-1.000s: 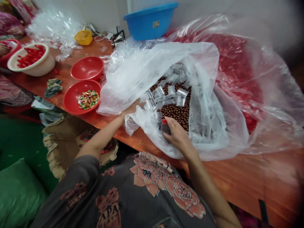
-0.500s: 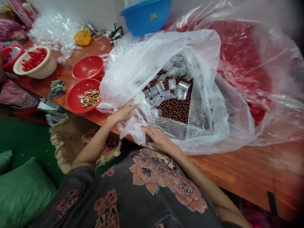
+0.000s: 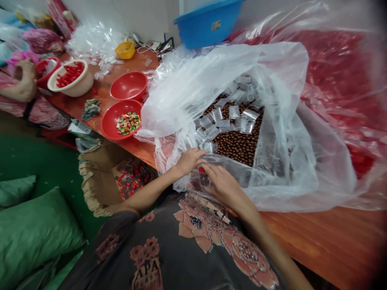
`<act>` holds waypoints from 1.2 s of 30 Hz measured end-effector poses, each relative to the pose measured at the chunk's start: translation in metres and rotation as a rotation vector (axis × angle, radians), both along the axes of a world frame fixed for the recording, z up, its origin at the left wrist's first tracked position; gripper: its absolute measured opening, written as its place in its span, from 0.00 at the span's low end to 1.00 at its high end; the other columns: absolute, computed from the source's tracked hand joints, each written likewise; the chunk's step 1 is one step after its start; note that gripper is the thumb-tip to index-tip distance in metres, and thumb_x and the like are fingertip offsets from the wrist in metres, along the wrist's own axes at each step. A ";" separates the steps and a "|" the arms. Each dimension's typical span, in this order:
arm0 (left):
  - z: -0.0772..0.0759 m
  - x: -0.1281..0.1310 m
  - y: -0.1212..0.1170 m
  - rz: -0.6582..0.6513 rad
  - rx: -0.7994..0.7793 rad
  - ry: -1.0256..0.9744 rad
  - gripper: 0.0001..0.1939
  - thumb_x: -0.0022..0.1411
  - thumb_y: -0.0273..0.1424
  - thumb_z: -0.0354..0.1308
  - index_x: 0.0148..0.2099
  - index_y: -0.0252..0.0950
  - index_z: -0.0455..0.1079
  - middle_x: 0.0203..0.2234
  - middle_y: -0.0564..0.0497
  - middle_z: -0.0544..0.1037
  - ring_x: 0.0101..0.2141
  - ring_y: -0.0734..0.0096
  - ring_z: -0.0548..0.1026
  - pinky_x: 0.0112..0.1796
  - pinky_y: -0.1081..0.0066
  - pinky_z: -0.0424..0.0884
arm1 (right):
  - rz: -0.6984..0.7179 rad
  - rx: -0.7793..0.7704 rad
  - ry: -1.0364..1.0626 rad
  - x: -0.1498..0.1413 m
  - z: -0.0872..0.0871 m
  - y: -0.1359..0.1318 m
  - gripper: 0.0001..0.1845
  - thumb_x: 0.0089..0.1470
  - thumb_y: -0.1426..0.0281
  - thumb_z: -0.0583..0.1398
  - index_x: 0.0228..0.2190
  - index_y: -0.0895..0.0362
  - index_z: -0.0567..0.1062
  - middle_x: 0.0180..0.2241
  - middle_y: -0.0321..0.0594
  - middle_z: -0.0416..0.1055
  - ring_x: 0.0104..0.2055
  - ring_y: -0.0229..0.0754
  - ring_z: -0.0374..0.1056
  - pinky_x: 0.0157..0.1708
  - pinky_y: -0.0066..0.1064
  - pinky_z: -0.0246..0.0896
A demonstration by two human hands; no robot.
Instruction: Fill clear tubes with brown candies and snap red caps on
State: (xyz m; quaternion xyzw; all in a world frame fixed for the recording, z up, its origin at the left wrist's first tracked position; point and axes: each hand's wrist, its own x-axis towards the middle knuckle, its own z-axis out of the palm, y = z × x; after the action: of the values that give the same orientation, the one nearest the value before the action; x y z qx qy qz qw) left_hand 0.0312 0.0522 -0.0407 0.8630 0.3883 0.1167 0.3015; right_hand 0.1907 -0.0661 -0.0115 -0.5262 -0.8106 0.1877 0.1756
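My right hand (image 3: pixel 223 183) is closed around a small clear container with a red top (image 3: pixel 203 176), dark inside, just in front of the bag's near edge. Close beside it, my left hand (image 3: pixel 190 162) has its fingers bent together, their tips meeting my right fingertips above the red top. What the left fingers pinch, if anything, is hidden. Beyond both hands lies a large clear plastic bag (image 3: pixel 273 149), opened wide. Inside it are many small brown balls (image 3: pixel 236 149), with several clear empty plastic tubes (image 3: pixel 223 125) on top.
Red bowls stand left of the bag, one holding wrapped sweets (image 3: pixel 128 123). Farther left is a white bowl (image 3: pixel 87 82) of red pieces, near a co-worker's hand (image 3: pixel 27 78). A cardboard box (image 3: pixel 93 181) below holds red-topped containers. A blue basin (image 3: pixel 208 28) stands behind.
My left hand has left the bag's bunched edge and come right, against my right hand. A red-topped container now shows in my right hand. The view has shifted left, bringing in a co-worker's hand.
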 end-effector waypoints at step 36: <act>0.033 0.070 -0.012 0.182 -0.507 -0.499 0.13 0.58 0.34 0.60 0.45 0.35 0.76 0.39 0.48 0.78 0.35 0.70 0.74 0.38 0.69 0.71 | -0.734 0.126 0.699 0.067 0.005 -0.005 0.23 0.58 0.62 0.58 0.55 0.48 0.69 0.46 0.42 0.69 0.43 0.38 0.68 0.43 0.34 0.68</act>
State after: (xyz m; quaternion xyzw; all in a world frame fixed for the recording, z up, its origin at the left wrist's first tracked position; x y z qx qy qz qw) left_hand 0.1017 0.0401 -0.0077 0.6678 0.3944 0.2500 0.5796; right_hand 0.2577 -0.0711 -0.0061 -0.6704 -0.4748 0.2293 0.5220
